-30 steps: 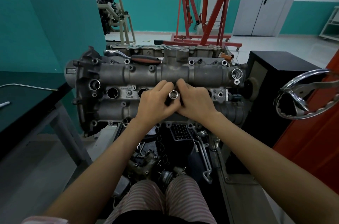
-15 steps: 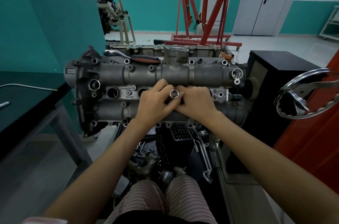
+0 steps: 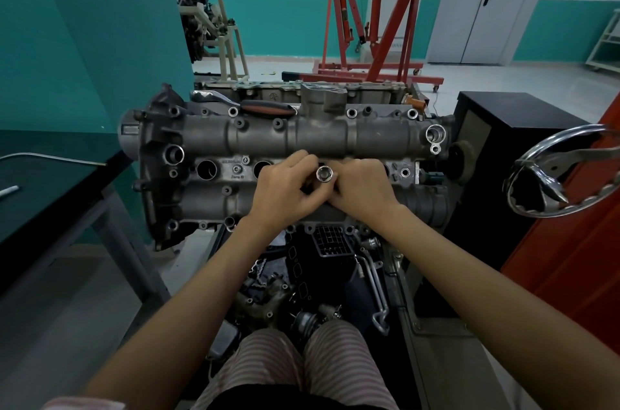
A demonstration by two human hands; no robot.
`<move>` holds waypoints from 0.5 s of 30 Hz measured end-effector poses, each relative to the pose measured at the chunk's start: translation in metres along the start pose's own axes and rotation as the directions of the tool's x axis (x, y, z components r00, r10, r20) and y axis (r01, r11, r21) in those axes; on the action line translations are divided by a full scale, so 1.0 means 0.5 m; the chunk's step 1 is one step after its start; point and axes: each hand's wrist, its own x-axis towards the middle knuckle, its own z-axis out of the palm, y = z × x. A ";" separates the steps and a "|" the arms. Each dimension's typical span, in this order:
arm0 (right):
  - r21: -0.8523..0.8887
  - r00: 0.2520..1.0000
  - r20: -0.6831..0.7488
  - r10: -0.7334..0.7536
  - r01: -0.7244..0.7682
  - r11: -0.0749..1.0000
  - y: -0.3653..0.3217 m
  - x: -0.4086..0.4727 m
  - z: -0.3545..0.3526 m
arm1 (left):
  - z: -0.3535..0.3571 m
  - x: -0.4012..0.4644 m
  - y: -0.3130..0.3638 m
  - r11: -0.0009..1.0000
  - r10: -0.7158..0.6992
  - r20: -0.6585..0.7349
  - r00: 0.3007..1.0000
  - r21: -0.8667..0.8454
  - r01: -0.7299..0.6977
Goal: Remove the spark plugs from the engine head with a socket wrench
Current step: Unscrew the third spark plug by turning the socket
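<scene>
hands: left hand (image 3: 283,189), right hand (image 3: 364,188) both grip one socket (image 3: 324,173) | engine head (image 3: 208,141): two open wells

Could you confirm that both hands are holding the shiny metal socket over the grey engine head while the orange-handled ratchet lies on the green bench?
Not quite: the head view shows the orange-handled ratchet lying on the grey engine head, not the bench. Both the left hand and the right hand do hold the shiny metal socket.
</scene>
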 end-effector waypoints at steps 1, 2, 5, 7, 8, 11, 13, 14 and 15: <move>0.005 1.000 -0.011 -0.012 0.013 1.000 -0.001 0.000 -0.001 | -0.001 0.000 0.002 1.000 -0.003 0.017 1.000 0.002 0.003; 0.021 0.999 -0.029 -0.024 0.025 0.999 -0.001 0.000 -0.002 | -0.002 0.001 0.004 1.000 -0.004 0.032 0.999 0.004 0.004; 0.085 0.998 -0.061 -0.006 0.011 0.996 -0.003 0.000 -0.004 | -0.001 0.001 0.004 0.999 -0.020 0.028 0.999 0.027 0.020; 0.060 0.999 -0.039 0.016 -0.014 0.998 -0.001 -0.001 0.000 | 0.002 0.000 0.001 1.000 -0.018 -0.010 1.000 0.018 0.019; 0.041 1.000 -0.017 0.024 -0.024 0.999 0.000 -0.001 0.002 | 0.003 0.000 -0.002 1.000 -0.009 -0.029 1.000 0.006 0.009; 0.008 1.000 0.003 0.024 -0.024 1.000 -0.002 0.001 -0.001 | 0.003 0.000 -0.005 1.000 -0.003 -0.032 0.999 -0.024 0.002; 0.013 1.000 -0.027 -0.012 0.012 1.000 -0.002 0.002 -0.004 | 0.000 0.000 -0.002 1.000 -0.014 0.001 1.000 -0.019 0.014; 0.020 0.999 -0.037 -0.031 0.032 0.999 -0.002 0.001 -0.005 | -0.001 0.000 0.000 1.000 -0.016 0.018 1.000 -0.007 0.016; 0.037 0.998 -0.048 -0.046 0.048 0.998 -0.002 0.001 -0.004 | -0.002 0.000 0.002 1.000 -0.015 0.029 0.999 0.008 0.015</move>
